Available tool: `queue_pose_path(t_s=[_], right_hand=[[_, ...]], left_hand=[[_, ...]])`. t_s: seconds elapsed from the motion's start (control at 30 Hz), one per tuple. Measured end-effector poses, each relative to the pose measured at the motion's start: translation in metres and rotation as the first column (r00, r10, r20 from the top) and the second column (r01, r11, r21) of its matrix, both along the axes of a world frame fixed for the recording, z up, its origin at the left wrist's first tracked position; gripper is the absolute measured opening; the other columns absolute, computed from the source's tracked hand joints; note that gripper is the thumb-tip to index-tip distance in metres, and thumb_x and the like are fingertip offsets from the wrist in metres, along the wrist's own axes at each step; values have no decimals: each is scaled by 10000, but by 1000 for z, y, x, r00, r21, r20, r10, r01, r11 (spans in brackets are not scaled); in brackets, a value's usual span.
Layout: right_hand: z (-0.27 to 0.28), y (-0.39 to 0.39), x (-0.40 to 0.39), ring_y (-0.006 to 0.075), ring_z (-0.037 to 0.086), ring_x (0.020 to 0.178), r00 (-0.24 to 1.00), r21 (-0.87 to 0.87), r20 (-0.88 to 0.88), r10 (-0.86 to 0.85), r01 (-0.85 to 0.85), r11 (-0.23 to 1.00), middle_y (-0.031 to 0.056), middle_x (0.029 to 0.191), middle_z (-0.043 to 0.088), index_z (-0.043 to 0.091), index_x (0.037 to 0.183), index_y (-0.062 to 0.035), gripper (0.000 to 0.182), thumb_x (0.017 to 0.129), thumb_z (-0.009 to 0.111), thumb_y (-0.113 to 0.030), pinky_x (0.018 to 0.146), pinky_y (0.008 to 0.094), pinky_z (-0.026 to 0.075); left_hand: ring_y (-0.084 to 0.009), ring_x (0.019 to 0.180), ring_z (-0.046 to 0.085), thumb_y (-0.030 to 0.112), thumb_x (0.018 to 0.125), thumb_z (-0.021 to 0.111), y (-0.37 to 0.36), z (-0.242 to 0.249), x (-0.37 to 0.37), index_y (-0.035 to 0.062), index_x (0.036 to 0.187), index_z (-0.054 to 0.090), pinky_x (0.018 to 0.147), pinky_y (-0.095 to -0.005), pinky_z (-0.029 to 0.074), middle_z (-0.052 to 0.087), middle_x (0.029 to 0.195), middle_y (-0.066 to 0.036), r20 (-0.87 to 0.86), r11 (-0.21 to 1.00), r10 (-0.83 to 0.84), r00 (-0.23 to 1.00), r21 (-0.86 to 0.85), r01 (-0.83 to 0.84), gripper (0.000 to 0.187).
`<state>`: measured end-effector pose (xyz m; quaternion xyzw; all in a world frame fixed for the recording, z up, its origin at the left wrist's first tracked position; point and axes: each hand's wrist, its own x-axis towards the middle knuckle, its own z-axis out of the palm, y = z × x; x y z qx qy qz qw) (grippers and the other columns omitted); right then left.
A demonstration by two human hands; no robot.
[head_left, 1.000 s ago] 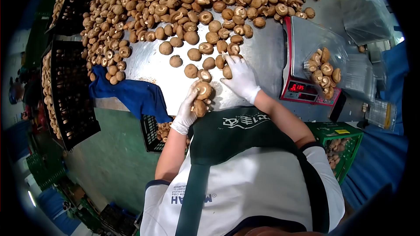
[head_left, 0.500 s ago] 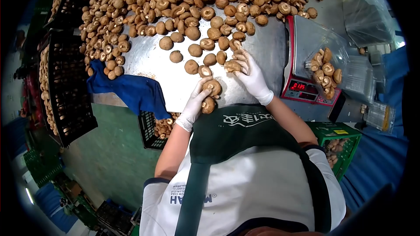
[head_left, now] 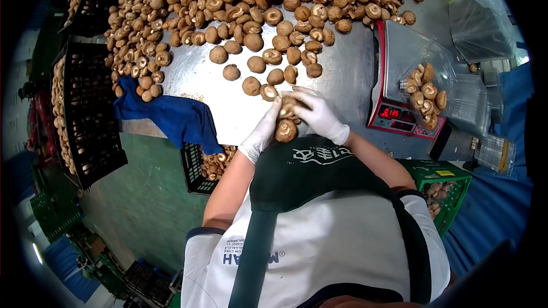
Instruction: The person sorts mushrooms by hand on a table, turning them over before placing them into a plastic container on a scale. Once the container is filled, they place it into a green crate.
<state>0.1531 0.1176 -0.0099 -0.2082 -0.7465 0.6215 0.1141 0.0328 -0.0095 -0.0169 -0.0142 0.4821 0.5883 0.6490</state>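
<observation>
Left hand [head_left: 261, 132] and right hand [head_left: 323, 117], fingers curled around partly hidden mushrooms [head_left: 286, 130], exact count unclear

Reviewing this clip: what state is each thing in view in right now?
White-gloved left hand, closed on brown mushrooms
White-gloved right hand, closed on the same cluster
Red-framed digital scale, on, digits lit
Clear plastic packaging, holding mushrooms
Blue cloth, rumpled
Black slatted plastic crate, loaded with mushrooms
Green plastic crate, holding mushrooms
</observation>
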Motion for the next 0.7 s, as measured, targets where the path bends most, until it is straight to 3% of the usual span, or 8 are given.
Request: queue_pose_path(t_s=[0.03,0.1,0.2,0.33,0.43,0.5,0.6,0.7], right_hand=[[-5,-4,-1,263,522,1225,999,326,-17,46,-38,945,136,1255,604,610,1234,-10,329,936,588,-146,1043,367,395],[-11,-1,-7,306,509,1233,998,238,-39,-52,60,969,147,1259,593,628,1233,-73,325,923,578,-160,1068,393,369],[-10,18,-28,310,540,1120,989,603,-114,-91,142,785,129,1233,585,630,1210,-113,344,867,626,-145,956,410,434],[-30,35,-48,318,569,1054,991,740,126,-47,-63,669,111,1229,590,639,1172,-113,364,809,657,-120,923,403,453],[-29,38,-55,258,629,933,990,513,-69,-123,141,847,91,1143,638,630,1202,-124,363,840,660,-148,849,330,489],[-24,42,-50,166,650,866,978,-102,29,-205,207,973,77,1028,673,631,1189,-44,377,889,681,-267,770,282,518],[-13,52,-31,149,637,843,948,-520,60,-312,296,801,58,996,650,600,1172,-1,312,1012,510,-253,752,293,535],[-12,56,-16,166,634,906,933,-839,-55,-357,150,524,66,1022,635,552,1207,-5,343,1025,466,-283,812,323,532]], left_hand=[[-177,1114,588,448,1048,330,0,-3,1,22,1347,464,977,-295,480,576,1250,-112,-25,1000,-22,999,-4,22,537],[-201,1024,639,577,1001,341,-3,-9,0,23,1328,477,851,-334,554,595,1208,-127,142,999,48,989,-14,-47,657],[-283,970,665,730,921,323,-8,-15,-8,50,1319,481,711,-394,593,606,1186,-155,438,978,209,874,-79,-194,803],[-409,1015,627,740,911,324,-15,-8,-17,129,1307,497,690,-465,574,578,1247,-150,616,952,245,749,-7,-307,748],[-416,1045,613,728,921,301,-17,-9,-19,151,1301,504,690,-480,561,571,1266,-140,663,948,223,714,23,-317,721],[-413,1057,607,725,926,277,-21,-10,-20,160,1294,511,686,-478,551,571,1269,-136,701,944,175,691,79,-319,714],[-396,1078,601,730,926,239,-24,-15,-19,156,1297,511,684,-466,540,567,1282,-132,736,950,118,667,112,-292,736],[-374,1081,605,740,921,226,-36,-23,-21,141,1313,502,683,-448,532,560,1300,-127,733,935,99,673,163,-314,767]])
